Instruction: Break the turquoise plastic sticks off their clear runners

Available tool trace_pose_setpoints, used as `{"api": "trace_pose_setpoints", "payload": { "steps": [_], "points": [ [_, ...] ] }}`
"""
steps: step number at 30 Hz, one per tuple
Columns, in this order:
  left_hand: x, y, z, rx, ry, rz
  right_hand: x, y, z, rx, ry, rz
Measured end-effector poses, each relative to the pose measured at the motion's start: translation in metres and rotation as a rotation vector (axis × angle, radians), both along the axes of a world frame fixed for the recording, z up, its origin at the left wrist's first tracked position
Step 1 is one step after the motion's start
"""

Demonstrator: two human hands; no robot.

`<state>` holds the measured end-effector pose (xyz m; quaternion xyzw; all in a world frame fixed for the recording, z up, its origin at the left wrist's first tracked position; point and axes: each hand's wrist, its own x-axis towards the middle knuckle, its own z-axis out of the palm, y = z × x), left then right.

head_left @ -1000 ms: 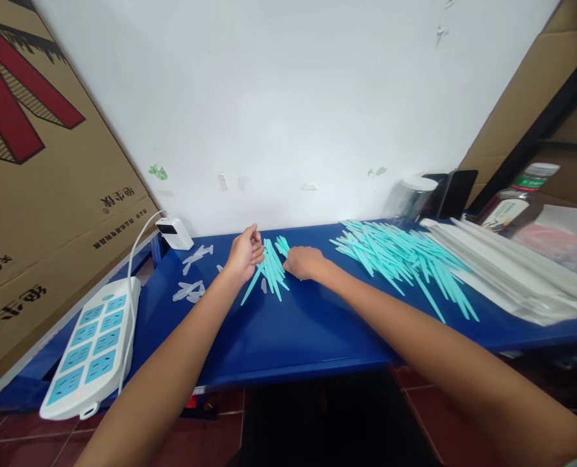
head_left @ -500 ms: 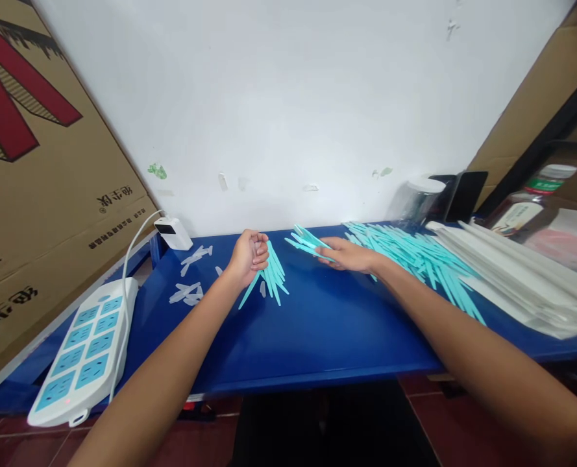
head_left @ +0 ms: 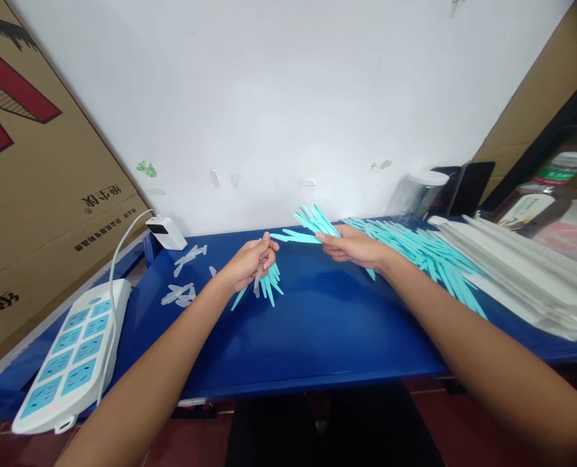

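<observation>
My right hand (head_left: 354,248) is closed around a fanned bunch of turquoise plastic sticks (head_left: 312,224), held a little above the blue table (head_left: 317,331). My left hand (head_left: 249,263) reaches toward that bunch, its thumb and fingers pinching the tip of one turquoise stick (head_left: 288,238) that points left out of the bunch. Below the left hand lies a small pile of turquoise sticks (head_left: 269,283) on the table. A big heap of the same sticks (head_left: 415,250) spreads out to the right of my right hand.
Several small clear plastic pieces (head_left: 181,293) lie at the left. A white power strip (head_left: 69,353) with a plugged charger (head_left: 164,232) sits at the far left beside a cardboard box (head_left: 30,194). White flat packets (head_left: 522,272), a clear jar (head_left: 417,194) and bottles stand at the right.
My right hand has lifted a bunch of sticks from beside the small pile and raised it to the right. My left hand has opened from a fist and pinched one stick.
</observation>
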<state>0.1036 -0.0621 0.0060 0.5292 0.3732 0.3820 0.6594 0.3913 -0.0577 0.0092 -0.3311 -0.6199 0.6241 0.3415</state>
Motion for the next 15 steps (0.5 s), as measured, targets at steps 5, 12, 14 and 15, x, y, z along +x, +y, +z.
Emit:
{"api": "trace_pose_setpoints", "payload": {
  "steps": [5, 12, 14, 15],
  "points": [
    [0.002, -0.003, 0.004, -0.016, 0.011, 0.022, 0.007, -0.001, 0.008, -0.002, -0.012, -0.013],
    [0.000, -0.001, 0.008, -0.121, -0.014, 0.029, 0.017, 0.006, 0.005, 0.000, -0.070, -0.027],
    [-0.001, 0.000, 0.007, -0.081, 0.033, -0.007, 0.018, 0.007, 0.004, -0.003, -0.090, -0.013],
    [-0.002, 0.000, 0.006, -0.054, 0.063, -0.030, 0.019, 0.007, 0.004, -0.003, -0.104, -0.002]
  ]
}}
